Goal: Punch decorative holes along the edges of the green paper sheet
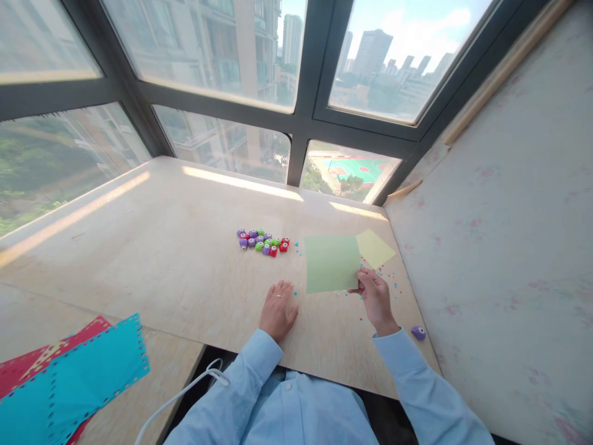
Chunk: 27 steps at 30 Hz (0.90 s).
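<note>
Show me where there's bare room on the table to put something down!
The biggest bare patch of table is left of the little punches, between the window and the blue paper. A smaller gap lies between the punches and the left hand. It's crowded around the right hand: green paper, yellow paper, paper bits.

Window frame (308, 117), floral wallpaper (500, 210).
</note>
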Tool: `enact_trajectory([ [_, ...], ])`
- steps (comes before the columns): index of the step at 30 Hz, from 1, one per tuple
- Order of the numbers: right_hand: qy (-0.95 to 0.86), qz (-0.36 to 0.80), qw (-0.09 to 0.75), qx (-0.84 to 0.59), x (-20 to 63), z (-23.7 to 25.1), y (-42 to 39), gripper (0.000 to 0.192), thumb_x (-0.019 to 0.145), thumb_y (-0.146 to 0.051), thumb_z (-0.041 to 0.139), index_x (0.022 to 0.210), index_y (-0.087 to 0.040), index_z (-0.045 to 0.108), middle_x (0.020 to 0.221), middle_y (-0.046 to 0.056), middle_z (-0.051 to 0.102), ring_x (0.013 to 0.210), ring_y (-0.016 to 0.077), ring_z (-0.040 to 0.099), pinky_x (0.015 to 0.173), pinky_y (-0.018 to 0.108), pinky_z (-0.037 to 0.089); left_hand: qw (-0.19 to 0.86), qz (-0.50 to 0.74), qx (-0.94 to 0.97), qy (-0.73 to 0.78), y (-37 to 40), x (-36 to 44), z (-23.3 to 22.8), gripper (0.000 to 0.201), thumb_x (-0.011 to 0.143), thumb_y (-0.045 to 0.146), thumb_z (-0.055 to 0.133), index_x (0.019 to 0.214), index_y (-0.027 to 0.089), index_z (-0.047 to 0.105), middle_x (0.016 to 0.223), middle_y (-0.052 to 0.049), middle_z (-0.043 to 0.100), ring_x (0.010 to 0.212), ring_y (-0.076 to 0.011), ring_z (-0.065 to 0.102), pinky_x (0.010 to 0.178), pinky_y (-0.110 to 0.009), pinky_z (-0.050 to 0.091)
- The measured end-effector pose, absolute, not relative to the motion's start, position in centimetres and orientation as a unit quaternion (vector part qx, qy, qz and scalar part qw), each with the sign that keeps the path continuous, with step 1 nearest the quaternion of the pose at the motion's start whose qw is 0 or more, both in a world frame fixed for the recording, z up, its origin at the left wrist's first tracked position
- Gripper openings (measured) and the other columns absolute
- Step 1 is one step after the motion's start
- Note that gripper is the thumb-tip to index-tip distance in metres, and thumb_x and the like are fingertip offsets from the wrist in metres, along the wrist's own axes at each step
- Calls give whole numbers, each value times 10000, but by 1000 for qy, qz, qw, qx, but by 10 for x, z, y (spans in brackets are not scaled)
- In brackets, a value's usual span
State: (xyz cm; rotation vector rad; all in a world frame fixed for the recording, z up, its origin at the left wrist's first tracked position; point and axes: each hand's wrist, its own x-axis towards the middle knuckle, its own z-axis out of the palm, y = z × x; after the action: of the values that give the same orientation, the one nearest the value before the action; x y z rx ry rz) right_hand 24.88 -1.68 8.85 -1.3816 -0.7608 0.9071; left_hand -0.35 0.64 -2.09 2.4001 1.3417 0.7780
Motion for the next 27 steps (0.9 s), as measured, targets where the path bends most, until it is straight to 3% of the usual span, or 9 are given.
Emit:
enact_trajectory([
  [4,-258,473,551,-637,210,54,-40,349,660,-469,711,805,-155,668,655,-7,580,537,120,489,450,265,507,172,309,817,455,7,-9,-26,499,827,169,539,1322,113,554,1360,-148,599,1342,-309,481,1147,-535,342],
  [9,-240,469,526,-668,192,35,-66,368,674,-469,689,841,-141,691,770,44,658,644,181,549,426,275,491,255,352,784,443,6,-11,-19,463,787,151,537,1238,168,639,1301,-122,646,1308,-319,511,1134,-554,339],
  [13,-302,443,504,-677,188,30,-82,410,764,-503,649,932,-135,715,813,68,694,675,202,587,478,296,524,375,455,652,476,5,-13,-9,284,878,293,494,1003,188,726,1033,-94,744,1013,-264,674,1095,-517,386],
  [16,-405,389,489,-667,182,28,-90,358,841,-477,611,928,-153,737,807,75,707,691,204,627,562,305,549,477,535,506,479,6,-17,-2,425,929,462,427,979,158,720,996,-113,737,956,-254,678,938,-436,507],
  [18,-499,334,482,-638,177,30,-93,279,883,-404,597,906,-174,752,814,76,716,730,203,654,653,309,556,523,560,435,473,7,-19,0,474,888,545,499,1053,145,691,1003,-121,725,922,-250,677,818,-383,542],
  [22,-634,310,473,-528,171,38,-93,207,918,-281,590,1014,-217,762,975,94,735,898,205,689,803,314,547,524,574,379,502,13,-21,1,508,684,447,770,1086,160,649,899,-68,695,828,-204,660,726,-305,534],
  [24,-646,354,474,-482,170,41,-91,242,927,-312,592,1098,-231,743,1059,101,726,945,207,685,817,316,546,512,585,365,512,16,-21,0,447,655,397,777,1015,159,661,862,-58,684,814,-194,650,715,-291,526],
  [27,-607,452,478,-446,165,42,-82,339,969,-438,504,1078,-224,744,1072,104,722,957,215,672,834,342,535,507,598,350,513,18,-22,1,330,663,347,739,923,158,664,813,-45,677,750,-175,632,665,-270,504],
])
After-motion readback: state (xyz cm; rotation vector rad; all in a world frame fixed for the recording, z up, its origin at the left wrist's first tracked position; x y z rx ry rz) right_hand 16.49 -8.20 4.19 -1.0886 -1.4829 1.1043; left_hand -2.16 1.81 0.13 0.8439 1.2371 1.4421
